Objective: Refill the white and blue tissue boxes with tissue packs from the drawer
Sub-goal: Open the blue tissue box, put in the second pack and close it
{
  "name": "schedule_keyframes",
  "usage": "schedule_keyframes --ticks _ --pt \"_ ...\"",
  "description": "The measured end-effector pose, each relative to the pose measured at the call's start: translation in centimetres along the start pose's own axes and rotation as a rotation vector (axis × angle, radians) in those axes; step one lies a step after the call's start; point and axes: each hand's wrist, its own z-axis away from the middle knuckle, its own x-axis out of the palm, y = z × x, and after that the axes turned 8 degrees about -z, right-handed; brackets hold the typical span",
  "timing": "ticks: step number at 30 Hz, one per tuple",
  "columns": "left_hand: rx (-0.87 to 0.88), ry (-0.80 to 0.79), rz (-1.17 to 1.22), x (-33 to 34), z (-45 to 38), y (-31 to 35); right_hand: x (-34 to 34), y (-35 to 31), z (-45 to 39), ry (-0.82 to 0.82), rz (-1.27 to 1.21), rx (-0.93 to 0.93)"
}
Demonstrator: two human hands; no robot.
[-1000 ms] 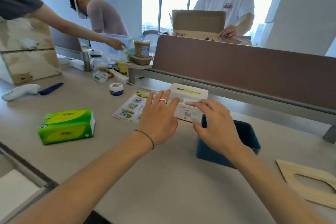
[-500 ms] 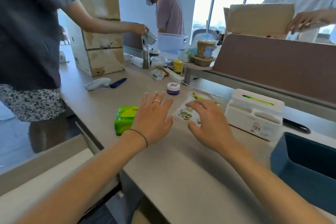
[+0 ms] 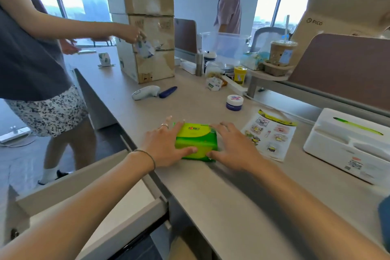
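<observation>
The left hand (image 3: pixel 163 146) and right hand (image 3: pixel 233 148) clasp the green tissue pack (image 3: pixel 196 143) from either side, fingers spread along its ends. The pack rests on the desk (image 3: pixel 211 196) near the front edge. The white tissue box (image 3: pixel 346 143) stands well apart, right of a sticker sheet (image 3: pixel 270 133). The drawer (image 3: pixel 95 207) stands open below.

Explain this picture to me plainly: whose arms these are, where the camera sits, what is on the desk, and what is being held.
There is no machine here: a person wears a camera on the head, so you look down along their own arms. The left hand and right hand close on a green tissue pack from either side as it rests on the desk. To the right lie a sticker sheet and the white tissue box. Below left, a drawer stands open. The other people nearby are bystanders.
</observation>
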Motion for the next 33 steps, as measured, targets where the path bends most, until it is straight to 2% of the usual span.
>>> schedule_keyframes --ticks 4,7,13,21,33 --pt "0.046 -0.011 0.007 0.8 -0.7 -0.7 0.8 0.3 -1.3 -0.119 -0.046 0.023" --pt "0.052 0.027 0.004 1.7 -1.0 -0.7 1.5 0.6 -1.5 -0.141 -0.087 0.024" --pt "0.067 0.062 0.217 2.9 -1.2 -0.6 1.9 0.7 -1.2 -0.023 -0.162 -0.026" --pt "0.140 0.170 0.365 2.3 -0.9 2.0 -1.5 1.5 1.7 0.123 -0.172 -0.051" --pt "0.413 0.219 0.547 -0.9 -0.7 15.3 -10.9 7.4 11.7 0.281 -0.027 0.082"
